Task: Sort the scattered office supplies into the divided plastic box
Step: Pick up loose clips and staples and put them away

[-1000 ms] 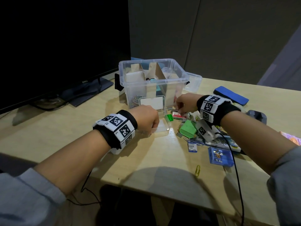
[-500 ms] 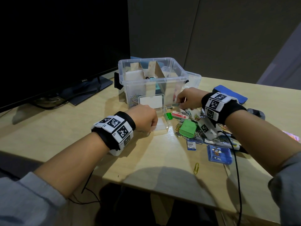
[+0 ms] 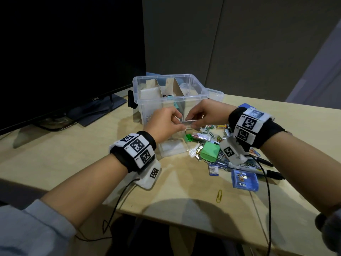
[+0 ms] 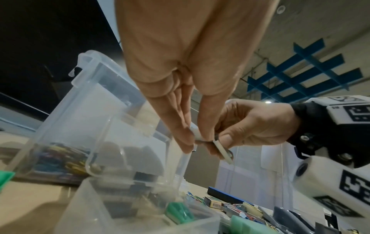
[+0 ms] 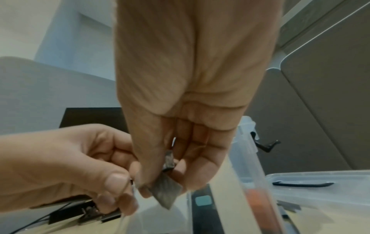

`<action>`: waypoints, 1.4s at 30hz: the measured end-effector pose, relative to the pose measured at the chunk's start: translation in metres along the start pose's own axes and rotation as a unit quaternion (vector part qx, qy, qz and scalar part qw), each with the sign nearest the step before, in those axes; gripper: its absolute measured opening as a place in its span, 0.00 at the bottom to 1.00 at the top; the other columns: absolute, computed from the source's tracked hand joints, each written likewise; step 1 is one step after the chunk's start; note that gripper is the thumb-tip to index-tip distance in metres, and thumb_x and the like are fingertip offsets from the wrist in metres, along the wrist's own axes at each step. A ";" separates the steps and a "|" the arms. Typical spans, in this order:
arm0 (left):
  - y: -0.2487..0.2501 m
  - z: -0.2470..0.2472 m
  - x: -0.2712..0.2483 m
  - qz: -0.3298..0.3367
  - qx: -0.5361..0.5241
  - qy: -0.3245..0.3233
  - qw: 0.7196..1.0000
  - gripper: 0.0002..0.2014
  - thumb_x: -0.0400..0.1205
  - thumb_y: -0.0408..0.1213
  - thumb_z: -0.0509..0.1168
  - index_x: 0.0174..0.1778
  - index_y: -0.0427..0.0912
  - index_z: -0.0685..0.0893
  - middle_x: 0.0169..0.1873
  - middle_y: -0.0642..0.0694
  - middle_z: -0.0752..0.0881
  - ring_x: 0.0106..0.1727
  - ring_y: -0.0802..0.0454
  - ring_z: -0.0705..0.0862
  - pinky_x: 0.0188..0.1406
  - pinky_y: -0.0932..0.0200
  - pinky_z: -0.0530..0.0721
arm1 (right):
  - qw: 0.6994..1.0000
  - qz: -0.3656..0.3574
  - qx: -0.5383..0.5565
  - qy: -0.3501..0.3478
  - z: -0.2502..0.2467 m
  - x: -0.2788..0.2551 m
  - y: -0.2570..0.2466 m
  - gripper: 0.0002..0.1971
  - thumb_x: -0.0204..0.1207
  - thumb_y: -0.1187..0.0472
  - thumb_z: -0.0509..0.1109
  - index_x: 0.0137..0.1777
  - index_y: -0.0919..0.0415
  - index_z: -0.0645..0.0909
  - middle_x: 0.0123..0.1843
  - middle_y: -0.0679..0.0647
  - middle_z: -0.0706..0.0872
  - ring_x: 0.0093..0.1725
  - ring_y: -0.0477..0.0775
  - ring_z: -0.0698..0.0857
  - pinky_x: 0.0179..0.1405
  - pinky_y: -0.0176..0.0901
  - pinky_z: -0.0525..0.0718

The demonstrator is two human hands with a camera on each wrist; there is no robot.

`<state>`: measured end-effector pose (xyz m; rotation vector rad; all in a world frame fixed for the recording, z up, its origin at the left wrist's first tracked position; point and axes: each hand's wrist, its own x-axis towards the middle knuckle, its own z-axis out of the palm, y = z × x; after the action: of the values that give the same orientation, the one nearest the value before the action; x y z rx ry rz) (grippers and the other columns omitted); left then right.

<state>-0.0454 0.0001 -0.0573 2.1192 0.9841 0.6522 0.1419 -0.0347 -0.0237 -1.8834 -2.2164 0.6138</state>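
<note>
Both hands meet in the air just in front of the divided plastic box [image 3: 166, 93], above the tabletop [image 3: 83, 157]. Left hand [image 3: 164, 122] pinches one end of a small flat grey piece [image 3: 188, 122] between thumb and fingers; right hand [image 3: 208, 115] pinches the other end, fingers curled; what it is cannot be told, possibly a strip of staples. Judged light, stiff and thin, likely slippery on its flat faces and apt to snap if bent, so best held by its edges near the ends. Loose paper clips [image 3: 208, 127], a green block [image 3: 210, 151] and a blue case [image 3: 244, 179] lie scattered right of the box, unsorted
</note>
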 end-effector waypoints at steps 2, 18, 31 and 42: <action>-0.002 0.001 0.001 -0.011 -0.032 0.003 0.999 0.16 0.73 0.30 0.78 0.55 0.38 0.85 0.44 0.41 0.88 0.45 0.47 0.88 0.53 0.50 0.87 | 1.000 -0.009 -0.001 0.007 0.001 0.000 -0.004 0.11 0.75 0.62 0.75 0.57 0.58 0.87 0.40 0.45 0.89 0.39 0.46 0.88 0.43 0.33 0.83; -0.014 0.001 -0.001 0.061 0.002 0.079 0.995 0.09 0.70 0.30 0.79 0.41 0.43 0.87 0.33 0.48 0.86 0.34 0.57 0.82 0.39 0.64 0.85 | 0.998 -0.019 0.039 0.056 0.008 -0.002 -0.016 0.17 0.70 0.66 0.78 0.58 0.54 0.85 0.45 0.48 0.88 0.43 0.45 0.87 0.51 0.37 0.85; -0.021 -0.003 -0.001 0.027 -0.069 0.075 0.994 0.09 0.69 0.29 0.80 0.42 0.41 0.89 0.34 0.45 0.89 0.35 0.55 0.86 0.41 0.63 0.88 | 0.989 -0.015 0.114 0.091 0.009 -0.001 -0.019 0.11 0.69 0.69 0.79 0.50 0.60 0.87 0.42 0.50 0.89 0.44 0.55 0.90 0.54 0.51 0.88; -0.027 -0.016 -0.001 -0.020 -0.145 0.050 0.988 0.08 0.73 0.28 0.78 0.45 0.34 0.89 0.32 0.41 0.89 0.34 0.51 0.90 0.42 0.55 0.90 | 0.970 -0.001 0.230 0.083 0.010 0.005 -0.024 0.13 0.69 0.76 0.76 0.52 0.62 0.86 0.45 0.59 0.90 0.43 0.46 0.88 0.53 0.41 0.88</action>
<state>-0.0688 0.0181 -0.0682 1.8227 0.9197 0.8350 0.1158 -0.0346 -0.0233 -1.6258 -1.7809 0.8484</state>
